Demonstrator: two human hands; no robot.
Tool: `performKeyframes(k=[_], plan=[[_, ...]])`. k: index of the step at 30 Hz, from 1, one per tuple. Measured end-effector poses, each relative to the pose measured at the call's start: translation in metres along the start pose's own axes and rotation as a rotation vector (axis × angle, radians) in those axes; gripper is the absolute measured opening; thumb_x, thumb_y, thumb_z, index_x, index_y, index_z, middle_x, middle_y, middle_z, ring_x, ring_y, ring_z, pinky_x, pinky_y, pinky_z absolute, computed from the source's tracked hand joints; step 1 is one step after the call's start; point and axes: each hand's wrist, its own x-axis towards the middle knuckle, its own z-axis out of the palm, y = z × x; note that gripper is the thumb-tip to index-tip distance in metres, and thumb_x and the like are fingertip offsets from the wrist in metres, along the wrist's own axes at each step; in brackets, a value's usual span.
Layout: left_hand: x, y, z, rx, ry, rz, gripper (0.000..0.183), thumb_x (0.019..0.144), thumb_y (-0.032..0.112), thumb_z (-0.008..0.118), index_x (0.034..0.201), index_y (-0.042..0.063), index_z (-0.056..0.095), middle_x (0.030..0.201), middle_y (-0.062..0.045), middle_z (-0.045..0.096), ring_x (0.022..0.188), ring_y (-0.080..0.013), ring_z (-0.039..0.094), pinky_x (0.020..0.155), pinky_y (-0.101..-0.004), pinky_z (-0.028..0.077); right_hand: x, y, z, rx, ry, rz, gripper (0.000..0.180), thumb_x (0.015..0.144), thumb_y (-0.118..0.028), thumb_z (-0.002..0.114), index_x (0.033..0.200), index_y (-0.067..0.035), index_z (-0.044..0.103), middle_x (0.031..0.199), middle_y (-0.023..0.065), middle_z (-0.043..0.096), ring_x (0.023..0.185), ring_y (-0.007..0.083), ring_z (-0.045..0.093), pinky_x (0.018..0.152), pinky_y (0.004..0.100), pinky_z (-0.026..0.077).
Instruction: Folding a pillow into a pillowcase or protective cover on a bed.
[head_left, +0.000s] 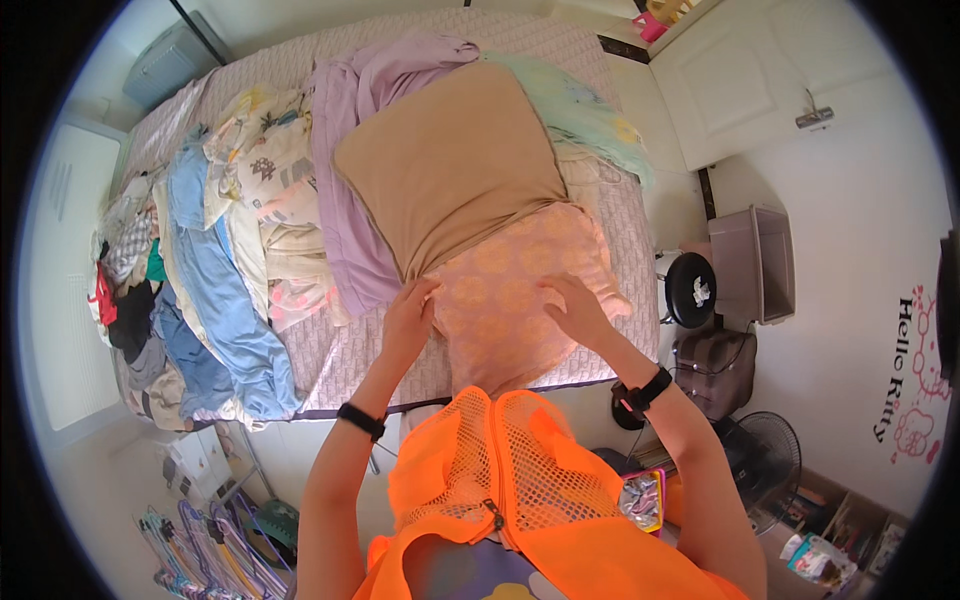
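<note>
A tan pillowcase (457, 150) lies across the middle of the bed, and folds gather at its near left corner. From under its slanted near edge a peach pillow (495, 292) with round yellow patterns extends toward me; how far it goes under the tan cloth is hidden. My left hand (409, 319) pinches the tan corner, close beside the peach pillow's left edge. On the right part of the peach pillow rests my right hand (577, 311), thumb and fingers apart, holding nothing.
Left of the pillow lie a lilac garment (349, 180), blue jeans (217, 277) and a heap of clothes (135, 315) on the bed (337, 367). A mint cloth (577, 112) lies beyond. At right stand a black stool (690, 291), a grey bin (772, 262) and a fan (769, 465). Hangers (217, 547) are lower left.
</note>
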Motion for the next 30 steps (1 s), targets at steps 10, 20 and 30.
performKeyframes(k=[10,20,30], plan=[[0.087,0.009,0.057,0.115,0.164,-0.118,0.014,0.086,0.014,0.056,0.091,0.001,0.057,0.091,-0.016,0.060,0.080,-0.0356,0.057,0.071,-0.0444,0.046,0.060,-0.001,0.026,-0.329,-0.105,-0.164,0.061,0.076,-0.017,0.064,0.134,-0.015,0.045,0.148,0.0077,0.031,0.136,0.0298,0.029,0.107,0.0551,0.024],[0.004,0.051,0.087,-0.015,-0.165,-0.421,0.023,0.086,0.020,0.057,0.100,0.003,0.061,0.092,-0.018,0.064,0.088,-0.0341,0.061,0.076,-0.0401,0.047,0.030,0.055,0.044,-0.367,-0.271,-0.202,0.060,0.077,-0.023,0.066,0.131,-0.008,0.046,0.139,0.0125,0.042,0.132,0.0319,0.034,0.108,0.0497,0.025],[0.003,0.086,0.118,-0.179,0.104,-0.314,0.025,0.080,0.005,0.061,0.104,0.000,0.061,0.086,-0.011,0.065,0.076,-0.0219,0.060,0.072,-0.0313,0.047,0.071,0.037,0.018,0.157,0.240,0.077,0.032,0.071,-0.013,0.069,0.098,-0.007,0.053,0.097,0.0115,0.056,0.093,0.0287,0.056,0.087,0.0452,0.042]])
